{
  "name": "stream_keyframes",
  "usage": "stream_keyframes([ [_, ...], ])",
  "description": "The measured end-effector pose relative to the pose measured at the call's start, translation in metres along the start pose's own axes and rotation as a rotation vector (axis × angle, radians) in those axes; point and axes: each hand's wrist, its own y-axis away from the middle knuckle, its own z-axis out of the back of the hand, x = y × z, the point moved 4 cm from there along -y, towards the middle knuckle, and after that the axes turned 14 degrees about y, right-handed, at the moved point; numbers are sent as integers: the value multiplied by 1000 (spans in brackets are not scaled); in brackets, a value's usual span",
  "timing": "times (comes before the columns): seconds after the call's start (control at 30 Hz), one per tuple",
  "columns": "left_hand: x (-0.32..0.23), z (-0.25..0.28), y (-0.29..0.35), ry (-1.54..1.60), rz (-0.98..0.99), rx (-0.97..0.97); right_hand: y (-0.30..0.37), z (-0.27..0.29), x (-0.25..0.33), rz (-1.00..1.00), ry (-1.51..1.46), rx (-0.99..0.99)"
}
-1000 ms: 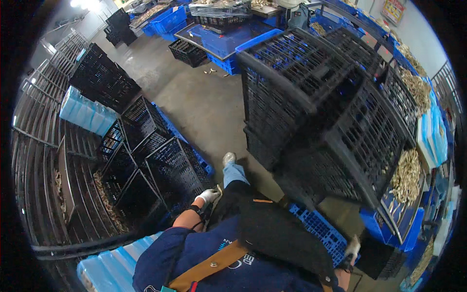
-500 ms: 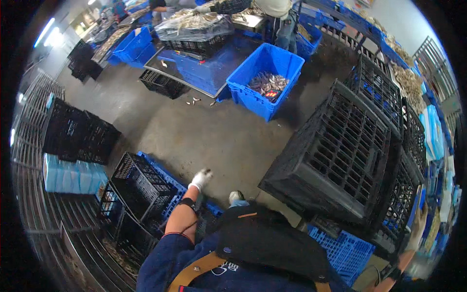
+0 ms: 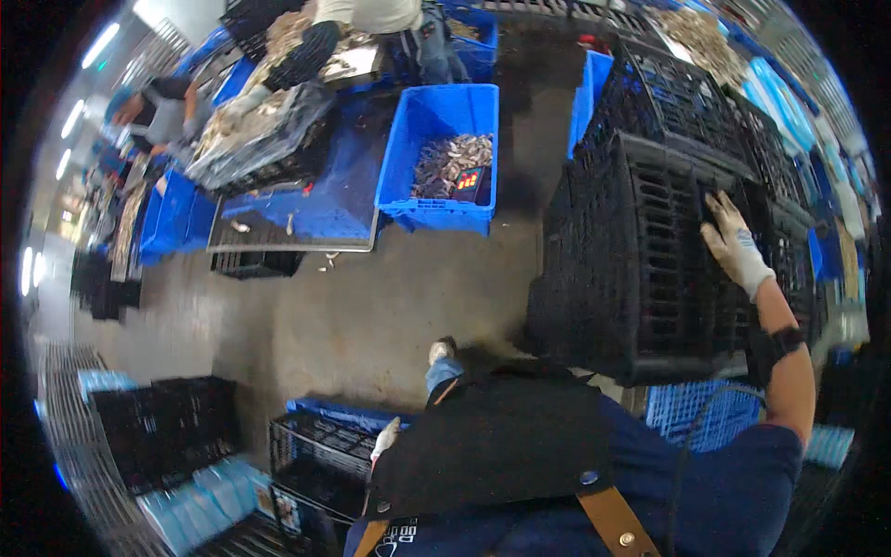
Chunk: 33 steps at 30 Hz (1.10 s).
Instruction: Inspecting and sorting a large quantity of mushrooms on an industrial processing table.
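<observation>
My right hand, in a white glove, has its fingers spread against the slatted side of a black plastic crate in the stack at my right. Nothing is held in it. My left hand, gloved too, hangs low beside my apron near a black crate. Most of it is small and partly covered, so its fingers cannot be made out. Ahead stands a blue tub with small fish and a dark device with a lit red display in it.
A metal-edged table stands left of the tub, bearing a plastic-lined crate of seafood. One co-worker stands behind it, another at far left. Blue crates lie under the black stack. Blue-white packs sit at lower left.
My view has swung right. My right hand has moved from the far right edge onto the black crate stack. My left hand has dropped back close to my body.
</observation>
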Motion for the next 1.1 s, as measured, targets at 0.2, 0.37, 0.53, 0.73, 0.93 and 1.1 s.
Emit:
stream_keyframes([
  [0.2,-187,60,-48,447,41,-161,25,9,-1,-193,171,11],
  [0.37,-352,80,-143,379,-67,-106,19,29,31,-347,46,-127],
  [0.53,-487,16,-214,410,-195,69,30,16,68,-488,74,-39],
  [0.73,-550,-146,-248,143,-28,411,36,23,69,-524,-39,-83],
  [0.93,-570,-239,-288,-37,89,586,48,27,68,-621,-78,-102],
  [1.1,-590,-288,-390,-619,-493,906,48,17,55,-652,-102,-164],
])
